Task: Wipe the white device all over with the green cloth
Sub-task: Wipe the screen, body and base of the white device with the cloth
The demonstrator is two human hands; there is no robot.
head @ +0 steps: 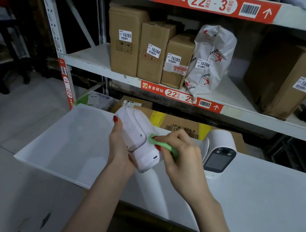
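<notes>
My left hand grips the white device from its left side and underneath, holding it tilted above the white table. The thumb lies along the device's upper left edge. My right hand pinches the bunched green cloth and presses it against the device's right side. Most of the cloth is hidden under the fingers.
A second white device with a dark screen stands on the table just right of my right hand. Behind the table is a metal shelf with labelled cardboard boxes and a white parcel bag. More boxes sit below.
</notes>
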